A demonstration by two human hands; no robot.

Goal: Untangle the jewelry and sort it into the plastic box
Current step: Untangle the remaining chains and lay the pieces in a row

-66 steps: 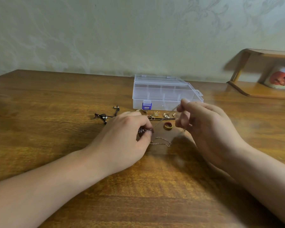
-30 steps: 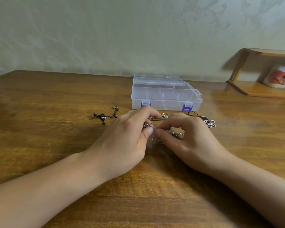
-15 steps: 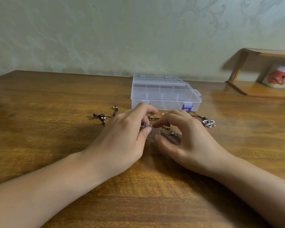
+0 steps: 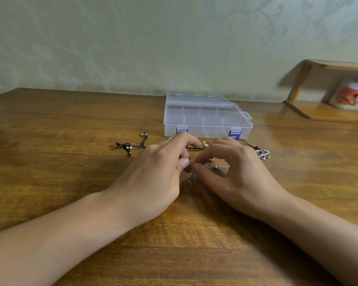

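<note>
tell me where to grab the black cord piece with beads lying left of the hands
Probably best to pinch the black beaded cord at its knotted, beaded cluster near the left end, coming from above with two fingers. It lies flat and apart on the wooden table, and the thin cord itself offers little to hold.

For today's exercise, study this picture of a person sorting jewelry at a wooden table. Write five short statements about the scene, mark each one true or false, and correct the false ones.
1. The plastic box has its lid closed. True.
2. Both hands pinch a silver chain between them. True: the left hand and the right hand meet over it.
3. The flower-shaped silver pendant lies inside the box. False: it lies on the table, to the right of the right hand.
4. The black cord with beads lies to the left of the left hand. True.
5. The box latches are red. False: the two latches are purple-blue.
</note>
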